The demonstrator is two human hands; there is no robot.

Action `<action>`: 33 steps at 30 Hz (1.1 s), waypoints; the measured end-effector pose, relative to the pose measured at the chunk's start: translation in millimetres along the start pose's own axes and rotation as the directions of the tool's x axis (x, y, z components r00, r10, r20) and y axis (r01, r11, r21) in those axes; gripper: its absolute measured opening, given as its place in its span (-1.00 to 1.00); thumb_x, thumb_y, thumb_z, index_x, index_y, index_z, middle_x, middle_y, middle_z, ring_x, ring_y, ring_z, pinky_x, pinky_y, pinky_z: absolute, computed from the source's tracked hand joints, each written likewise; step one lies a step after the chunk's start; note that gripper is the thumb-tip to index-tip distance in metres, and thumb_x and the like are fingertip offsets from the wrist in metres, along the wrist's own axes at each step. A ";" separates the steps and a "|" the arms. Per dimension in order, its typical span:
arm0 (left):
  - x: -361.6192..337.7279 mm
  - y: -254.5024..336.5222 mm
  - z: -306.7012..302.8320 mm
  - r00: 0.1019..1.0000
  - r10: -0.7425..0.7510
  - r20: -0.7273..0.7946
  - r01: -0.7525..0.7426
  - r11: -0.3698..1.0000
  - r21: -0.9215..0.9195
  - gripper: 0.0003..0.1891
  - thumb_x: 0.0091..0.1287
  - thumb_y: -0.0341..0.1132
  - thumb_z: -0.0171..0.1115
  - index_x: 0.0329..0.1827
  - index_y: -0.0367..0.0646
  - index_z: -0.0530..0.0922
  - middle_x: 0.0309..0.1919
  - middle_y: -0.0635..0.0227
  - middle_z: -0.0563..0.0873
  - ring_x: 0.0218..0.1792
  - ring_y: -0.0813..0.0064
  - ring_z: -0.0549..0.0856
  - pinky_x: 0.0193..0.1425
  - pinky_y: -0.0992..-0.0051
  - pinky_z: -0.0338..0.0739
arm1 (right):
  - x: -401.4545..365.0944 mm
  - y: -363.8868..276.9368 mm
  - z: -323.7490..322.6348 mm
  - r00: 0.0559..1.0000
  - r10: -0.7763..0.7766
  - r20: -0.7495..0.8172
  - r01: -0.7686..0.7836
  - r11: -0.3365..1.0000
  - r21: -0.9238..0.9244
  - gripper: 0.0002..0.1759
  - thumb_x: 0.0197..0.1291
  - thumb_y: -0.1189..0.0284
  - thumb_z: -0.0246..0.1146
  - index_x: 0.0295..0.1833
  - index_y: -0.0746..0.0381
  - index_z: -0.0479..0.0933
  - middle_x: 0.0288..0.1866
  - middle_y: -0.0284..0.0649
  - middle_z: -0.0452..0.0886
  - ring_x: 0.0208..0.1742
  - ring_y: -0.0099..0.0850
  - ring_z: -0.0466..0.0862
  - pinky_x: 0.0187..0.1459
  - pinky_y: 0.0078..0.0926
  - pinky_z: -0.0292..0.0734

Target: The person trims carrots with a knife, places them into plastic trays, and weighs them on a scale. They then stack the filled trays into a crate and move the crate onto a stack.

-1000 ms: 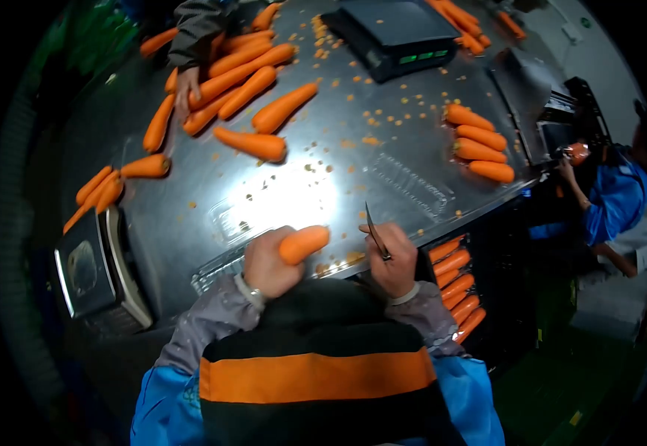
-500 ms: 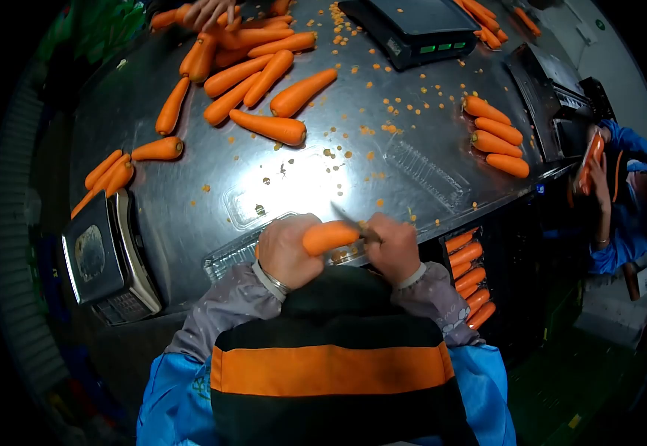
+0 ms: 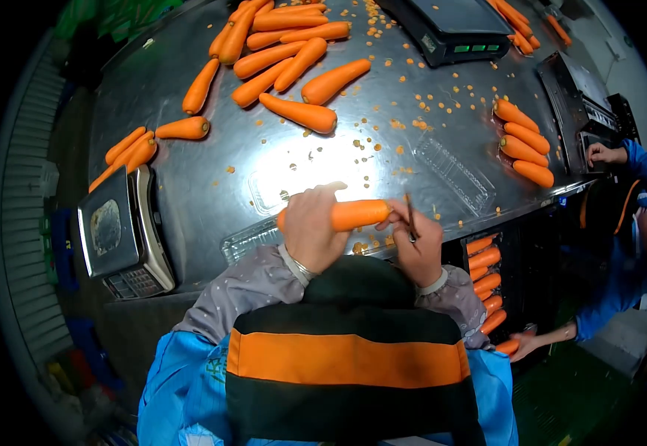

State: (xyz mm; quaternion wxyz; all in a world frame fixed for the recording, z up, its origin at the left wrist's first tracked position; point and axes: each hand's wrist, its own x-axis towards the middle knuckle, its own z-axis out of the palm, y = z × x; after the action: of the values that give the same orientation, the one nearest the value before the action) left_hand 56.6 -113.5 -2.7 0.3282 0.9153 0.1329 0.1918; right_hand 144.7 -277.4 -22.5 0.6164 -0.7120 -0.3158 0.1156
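My left hand (image 3: 314, 229) is wrapped around a thick orange carrot (image 3: 360, 214), which lies roughly level above the table's near edge. A small knife (image 3: 410, 215) is in my right hand (image 3: 420, 244), its blade pointing away from me. The thumb and fingertips of that hand are at the carrot's right end. Beneath my left hand, a clear plastic tray (image 3: 253, 239) sits on the metal table (image 3: 212, 178), partly hidden by my wrist. Small orange cut pieces (image 3: 368, 244) lie below the carrot.
Loose carrots (image 3: 301, 111) are heaped at the back left. Scales stand at the left (image 3: 111, 227) and the back (image 3: 450, 30). Four-odd carrots (image 3: 524, 141) lie right, beyond another clear tray (image 3: 453, 175). A crate of carrots (image 3: 487, 282) is beside me; a co-worker's hand (image 3: 524, 343) touches a carrot there.
The knife has swung from across the carrot's end to pointing away, and my right fingertips have come to that end. The co-worker's hand has moved down to the crate. The view has shifted.
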 end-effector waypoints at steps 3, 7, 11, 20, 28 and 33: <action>-10.2 -5.3 8.9 0.996 0.053 0.066 -0.054 0.998 0.010 -0.36 -0.08 -0.41 0.43 0.14 -0.17 0.42 -0.25 0.17 0.53 -0.22 0.14 0.50 -0.13 0.30 0.34 | 9.0 -14.2 -2.4 0.979 0.189 0.076 -0.196 0.976 0.097 -0.55 0.05 0.58 0.34 0.12 0.36 0.51 -0.28 -0.25 0.65 -0.55 -0.72 0.37 -0.50 -0.70 0.30; -8.2 -10.9 8.1 0.950 0.069 0.305 -0.065 0.998 -0.022 -0.48 -0.14 -0.30 0.51 -0.10 -0.19 0.48 -0.26 0.17 0.49 -0.21 0.15 0.48 -0.15 0.31 0.34 | 8.4 -2.2 -7.2 0.944 0.278 0.179 -0.297 0.951 0.091 -0.53 -0.04 0.52 0.44 0.05 0.33 0.57 -0.33 -0.30 0.65 -0.58 -0.78 0.26 -0.51 -0.78 0.20; -0.9 -27.0 13.8 0.866 0.023 0.500 0.083 0.978 -0.189 -0.60 -0.15 -0.29 0.49 -0.35 -0.19 0.43 -0.39 0.13 0.55 -0.33 0.09 0.56 -0.22 0.26 0.43 | 10.0 2.0 -12.5 0.931 0.217 0.293 -0.257 0.960 0.107 -0.58 -0.04 0.49 0.45 0.00 0.32 0.60 -0.35 -0.31 0.67 -0.58 -0.77 0.26 -0.53 -0.77 0.20; -5.5 -1.3 10.4 0.885 -0.167 0.435 0.147 0.986 0.079 -0.81 0.09 -0.26 0.29 -0.31 -0.16 0.57 -0.50 0.04 0.67 -0.43 -0.02 0.66 -0.31 0.16 0.54 | 13.9 -0.8 -11.8 0.860 0.506 0.060 -0.509 0.846 0.158 -0.83 0.14 0.50 0.26 -0.17 0.34 0.64 -0.40 -0.33 0.67 -0.51 -0.67 0.44 -0.45 -0.67 0.35; -8.3 -0.3 8.2 0.933 -0.196 0.303 0.180 0.981 0.079 -0.81 0.03 -0.34 0.29 -0.28 -0.14 0.59 -0.49 0.11 0.68 -0.44 0.05 0.68 -0.33 0.22 0.56 | -6.5 -1.3 -18.0 0.990 -0.046 0.135 0.104 0.882 -0.460 -0.74 -0.10 0.71 0.14 -0.29 0.24 0.63 -0.42 -0.17 0.65 -0.47 -0.18 0.64 -0.42 -0.38 0.54; -7.9 3.7 4.0 0.919 -0.201 0.339 0.185 0.979 0.080 -0.76 -0.01 -0.36 0.32 -0.25 -0.16 0.62 -0.48 0.11 0.69 -0.45 0.06 0.69 -0.33 0.26 0.57 | -1.2 -2.2 -9.7 0.984 -0.053 0.170 0.131 0.861 -0.492 -0.77 -0.04 0.67 0.15 -0.27 0.25 0.63 -0.46 -0.12 0.61 -0.47 -0.16 0.62 -0.44 -0.38 0.50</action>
State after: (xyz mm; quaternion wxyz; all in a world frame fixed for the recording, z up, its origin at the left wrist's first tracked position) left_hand 51.7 -121.5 -5.2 0.3426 0.9244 0.1673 -0.0082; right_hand 148.5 -285.8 -18.6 0.3899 -0.8208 -0.4140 0.0535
